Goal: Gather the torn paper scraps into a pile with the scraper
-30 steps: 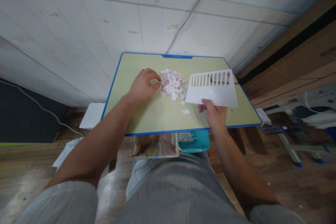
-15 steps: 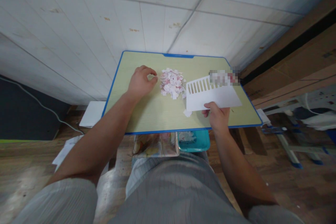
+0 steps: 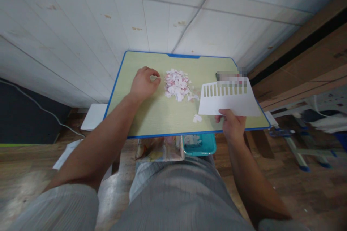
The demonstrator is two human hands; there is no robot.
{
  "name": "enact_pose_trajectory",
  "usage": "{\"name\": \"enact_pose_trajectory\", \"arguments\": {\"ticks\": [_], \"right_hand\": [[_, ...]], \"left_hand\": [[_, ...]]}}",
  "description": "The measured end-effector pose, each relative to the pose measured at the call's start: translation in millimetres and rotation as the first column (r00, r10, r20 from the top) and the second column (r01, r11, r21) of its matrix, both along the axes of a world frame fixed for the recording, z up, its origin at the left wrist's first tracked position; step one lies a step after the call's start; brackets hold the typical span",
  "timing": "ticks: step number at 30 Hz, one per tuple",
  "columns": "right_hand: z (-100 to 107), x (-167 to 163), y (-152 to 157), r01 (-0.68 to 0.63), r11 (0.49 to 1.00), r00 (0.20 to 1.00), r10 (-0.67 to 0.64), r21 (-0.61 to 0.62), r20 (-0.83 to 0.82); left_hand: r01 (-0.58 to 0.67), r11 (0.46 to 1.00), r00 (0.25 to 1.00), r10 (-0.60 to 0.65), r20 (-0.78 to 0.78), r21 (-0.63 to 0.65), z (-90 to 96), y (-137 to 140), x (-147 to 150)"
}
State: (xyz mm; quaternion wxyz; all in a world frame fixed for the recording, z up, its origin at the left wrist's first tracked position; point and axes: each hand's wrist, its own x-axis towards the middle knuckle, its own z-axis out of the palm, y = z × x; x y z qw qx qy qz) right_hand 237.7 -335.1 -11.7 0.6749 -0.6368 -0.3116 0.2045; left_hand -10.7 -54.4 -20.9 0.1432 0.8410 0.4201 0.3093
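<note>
My right hand (image 3: 233,124) grips the lower edge of a white slotted card (image 3: 227,104), thumb on top. A row of long rounded slots runs along the card's far side. My left hand (image 3: 145,85) hovers at the left of a heap of small paper scraps (image 3: 177,85), apart from it. Its thumb and finger curl into a ring with the tips close together; whatever they may pinch is too small to make out. The scraps are white and pinkish, and some trail toward the card. A few loose scraps (image 3: 197,118) lie near the card's lower left corner.
The light green tabletop (image 3: 159,119) has a blue rim. A blurred-out item (image 3: 230,75) lies behind the card. Below the front edge stand a turquoise basket (image 3: 208,148) with whitish bits inside and a patterned box (image 3: 162,155). A white wall backs the table; cardboard (image 3: 303,54) stands at right.
My right hand has moved the slotted card to the right and slightly nearer, turning it a little. More of the loose scraps now shows. My left hand has barely moved.
</note>
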Motion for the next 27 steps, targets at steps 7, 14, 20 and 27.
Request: {"name": "enact_pose_trajectory", "arguments": {"ticks": [7,14,20,27], "right_hand": [[5,-3,2,-0.019,1.0,1.0,0.019,-0.023,-0.008],[-1,2,0,-0.052,0.999,0.999,0.052,-0.014,0.006],[6,-10,-3,-0.144,0.982,0.983,0.156,-0.119,0.095],[7,-32,0,-0.172,0.957,0.963,0.214,-0.235,0.165]], "left_hand": [[-0.003,1.0,1.0,0.004,0.014,-0.026,-0.1,1,0],[0.005,1.0,1.0,-0.005,0.016,-0.017,1.3,-1,0],[0.011,1.0,1.0,-0.011,0.014,-0.011,0.2,0,0],[-0.003,1.0,1.0,0.003,0.029,-0.009,-3.6,4,2]]}}
